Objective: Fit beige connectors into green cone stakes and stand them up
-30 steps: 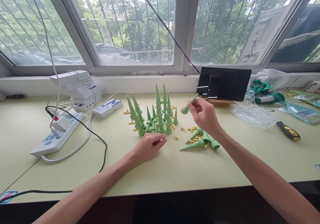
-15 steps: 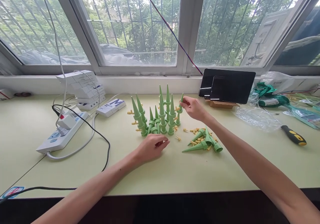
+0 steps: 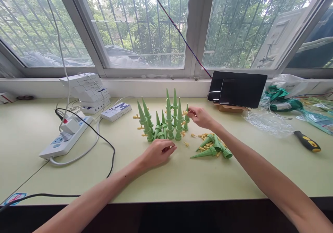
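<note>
My right hand (image 3: 199,117) pinches a green plant watering spike (image 3: 186,117) at the right end of a cluster of spikes. That spike stands point up in a stack, beside a yellow valve. My left hand (image 3: 158,152) rests on the table in front of the cluster, its fingers curled and thumb close to them; nothing shows in it. Stacked green spikes (image 3: 169,123) stand upright with yellow valves sticking out sideways, and a few lean between the stacks. Loose spikes (image 3: 208,152) lie in a pile with yellow valves (image 3: 205,141) at the right.
A power strip (image 3: 63,135) with cables lies at the left, near stacked white boxes (image 3: 90,94) and a single box (image 3: 116,111). A tablet (image 3: 241,89) leans on a brown stand at the back right. Plastic bags (image 3: 270,123) and a screwdriver (image 3: 307,142) lie farther right.
My right hand has lowered the green spike onto the stack at the cluster's right end. My left hand has stayed in place.
</note>
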A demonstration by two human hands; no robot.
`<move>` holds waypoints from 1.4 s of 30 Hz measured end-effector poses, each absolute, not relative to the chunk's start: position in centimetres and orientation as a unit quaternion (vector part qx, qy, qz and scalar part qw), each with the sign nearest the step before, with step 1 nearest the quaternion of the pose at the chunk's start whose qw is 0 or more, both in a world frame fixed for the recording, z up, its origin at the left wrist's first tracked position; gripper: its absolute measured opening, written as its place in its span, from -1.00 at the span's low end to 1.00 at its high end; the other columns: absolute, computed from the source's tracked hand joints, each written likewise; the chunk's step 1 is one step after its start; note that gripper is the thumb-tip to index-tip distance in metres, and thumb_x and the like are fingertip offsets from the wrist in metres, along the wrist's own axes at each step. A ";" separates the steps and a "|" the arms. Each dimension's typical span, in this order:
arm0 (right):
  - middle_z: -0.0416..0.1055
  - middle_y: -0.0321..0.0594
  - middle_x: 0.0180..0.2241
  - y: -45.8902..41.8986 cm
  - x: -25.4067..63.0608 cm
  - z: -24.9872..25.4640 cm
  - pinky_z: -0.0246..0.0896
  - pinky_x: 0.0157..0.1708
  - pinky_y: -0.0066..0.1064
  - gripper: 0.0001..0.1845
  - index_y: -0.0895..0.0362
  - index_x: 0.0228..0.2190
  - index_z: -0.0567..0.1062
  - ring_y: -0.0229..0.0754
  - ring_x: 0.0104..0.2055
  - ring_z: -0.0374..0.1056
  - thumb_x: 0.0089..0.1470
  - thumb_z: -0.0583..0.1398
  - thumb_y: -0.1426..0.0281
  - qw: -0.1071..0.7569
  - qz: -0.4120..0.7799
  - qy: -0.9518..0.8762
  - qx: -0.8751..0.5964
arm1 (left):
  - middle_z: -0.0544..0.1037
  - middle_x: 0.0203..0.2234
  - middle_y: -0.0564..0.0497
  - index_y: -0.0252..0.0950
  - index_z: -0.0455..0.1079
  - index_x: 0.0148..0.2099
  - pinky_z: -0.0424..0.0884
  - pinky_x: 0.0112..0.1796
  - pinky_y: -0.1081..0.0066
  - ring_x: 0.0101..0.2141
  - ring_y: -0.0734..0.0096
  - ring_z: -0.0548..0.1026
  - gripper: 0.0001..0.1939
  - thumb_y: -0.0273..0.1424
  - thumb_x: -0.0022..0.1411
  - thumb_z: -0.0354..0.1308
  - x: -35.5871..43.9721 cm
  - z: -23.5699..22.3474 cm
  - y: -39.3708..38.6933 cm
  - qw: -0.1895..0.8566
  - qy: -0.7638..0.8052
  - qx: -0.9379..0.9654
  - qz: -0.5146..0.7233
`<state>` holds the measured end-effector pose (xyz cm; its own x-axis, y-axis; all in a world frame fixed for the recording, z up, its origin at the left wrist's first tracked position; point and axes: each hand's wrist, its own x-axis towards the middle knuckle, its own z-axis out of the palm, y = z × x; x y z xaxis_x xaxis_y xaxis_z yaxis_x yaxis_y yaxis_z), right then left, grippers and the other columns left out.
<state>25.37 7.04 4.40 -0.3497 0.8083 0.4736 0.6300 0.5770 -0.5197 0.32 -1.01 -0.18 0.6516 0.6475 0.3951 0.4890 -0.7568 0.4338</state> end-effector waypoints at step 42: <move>0.51 -0.22 -0.23 -0.9 29.5 3.3 0.26 -0.22 -0.42 -0.76 0.06 -0.26 0.58 -0.15 -0.19 0.40 0.02 0.20 0.53 0.144 0.239 -0.834 -0.476 | 0.35 -0.63 0.10 -0.34 0.43 -0.38 0.15 -0.51 0.52 -0.60 0.58 0.17 -0.72 -0.38 0.36 0.02 0.0 -0.4 -0.5 0.153 0.311 0.898 0.270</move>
